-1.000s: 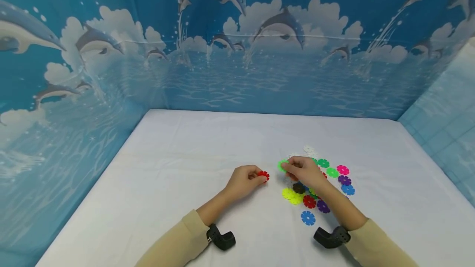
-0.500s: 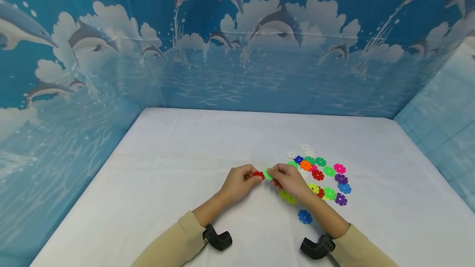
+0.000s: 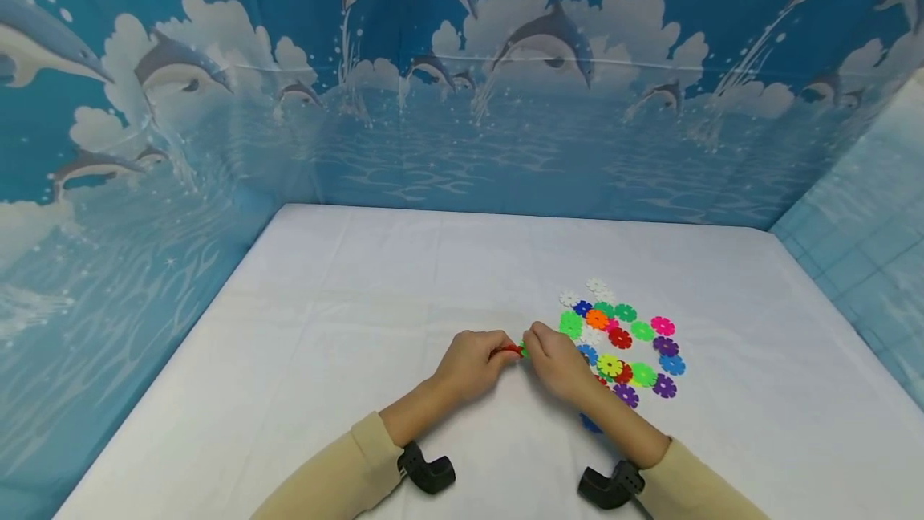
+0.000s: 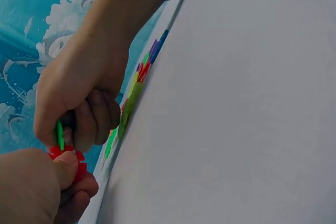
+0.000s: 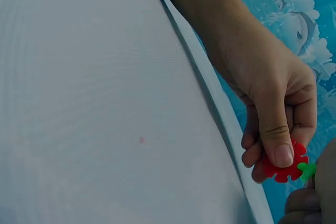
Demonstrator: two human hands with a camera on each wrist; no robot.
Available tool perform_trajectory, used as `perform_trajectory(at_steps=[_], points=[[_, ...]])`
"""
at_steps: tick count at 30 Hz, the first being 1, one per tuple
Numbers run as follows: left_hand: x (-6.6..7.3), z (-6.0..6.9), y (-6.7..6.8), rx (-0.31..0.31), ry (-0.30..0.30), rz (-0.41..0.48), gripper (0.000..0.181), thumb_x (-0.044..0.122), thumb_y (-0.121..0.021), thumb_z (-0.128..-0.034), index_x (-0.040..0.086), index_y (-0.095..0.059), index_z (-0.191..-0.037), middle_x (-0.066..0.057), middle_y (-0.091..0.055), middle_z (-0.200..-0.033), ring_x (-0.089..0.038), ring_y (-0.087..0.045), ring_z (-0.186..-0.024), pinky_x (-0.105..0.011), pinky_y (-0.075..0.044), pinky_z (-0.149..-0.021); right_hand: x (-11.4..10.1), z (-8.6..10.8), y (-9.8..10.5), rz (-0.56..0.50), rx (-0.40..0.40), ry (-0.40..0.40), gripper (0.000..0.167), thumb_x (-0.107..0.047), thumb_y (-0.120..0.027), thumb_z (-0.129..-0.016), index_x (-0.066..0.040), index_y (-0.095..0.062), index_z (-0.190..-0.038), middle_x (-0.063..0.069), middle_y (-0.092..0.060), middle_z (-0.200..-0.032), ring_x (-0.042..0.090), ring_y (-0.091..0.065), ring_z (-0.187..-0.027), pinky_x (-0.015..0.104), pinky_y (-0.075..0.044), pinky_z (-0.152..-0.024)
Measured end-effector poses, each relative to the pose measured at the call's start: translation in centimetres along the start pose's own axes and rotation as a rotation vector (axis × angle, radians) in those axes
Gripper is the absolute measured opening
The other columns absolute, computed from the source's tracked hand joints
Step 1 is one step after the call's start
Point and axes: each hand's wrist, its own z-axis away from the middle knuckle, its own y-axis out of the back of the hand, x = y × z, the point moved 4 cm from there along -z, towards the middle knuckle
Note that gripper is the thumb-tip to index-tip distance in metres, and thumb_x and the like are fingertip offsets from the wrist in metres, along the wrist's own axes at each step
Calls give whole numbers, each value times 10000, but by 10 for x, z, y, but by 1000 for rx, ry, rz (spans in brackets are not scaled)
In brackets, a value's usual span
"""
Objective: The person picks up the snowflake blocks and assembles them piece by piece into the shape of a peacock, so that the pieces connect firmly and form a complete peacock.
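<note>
My left hand (image 3: 471, 365) pinches a red notched plastic disc (image 5: 286, 173) between thumb and curled fingers. In my right hand (image 3: 557, 363) a green notched disc (image 4: 60, 135) is pinched, mostly covered by the fingers. The two discs meet at their rims, the green one turned across the red one. In the right wrist view a green edge sits against a notch of the red disc; how deep it sits cannot be seen. Both hands are close together above the white cloth, just left of the loose discs.
Several loose notched discs lie scattered right of the hands, among them a yellow disc (image 3: 609, 365), an orange disc (image 3: 597, 319) and a purple disc (image 3: 665, 386). My right forearm partly covers a blue disc (image 3: 589, 423). A dolphin-print curtain (image 3: 433, 159) borders the white table (image 3: 361, 287).
My right hand has brought the green disc leftward from over the loose discs to the red one. The red disc has turned edge-on in the head view, and the discs now touch.
</note>
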Motion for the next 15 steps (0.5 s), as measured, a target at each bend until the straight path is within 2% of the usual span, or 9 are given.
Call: perform_trajectory(at_steps=[4, 10, 15], points=[[3, 2, -2, 33, -19, 13, 98, 132, -743, -856, 75, -687, -799, 8, -676, -713, -43, -559, -586, -128, -432, -578, -2, 3, -1, 54, 12, 23, 243, -120, -379, -1031, -68, -496, -824, 14, -401, -636, 160, -428, -588, 287, -372, -562], [4, 2, -5, 38, 21, 65, 105, 119, -741, -858, 63, -683, -790, 13, -661, -674, -34, -544, -571, -124, -425, -564, -5, 5, -3, 90, 42, 37, 238, -117, -374, -1032, -59, -470, -822, 17, -391, -633, 165, -418, -575, 291, -360, -545], [7, 3, -5, 64, 22, 32, 112, 100, -755, -835, 67, -671, -770, 15, -642, -645, -59, -538, -548, -133, -409, -542, -6, 6, -5, 86, 63, 46, 241, -95, -373, -1027, -53, -458, -806, 17, -380, -621, 168, -416, -569, 289, -355, -544]])
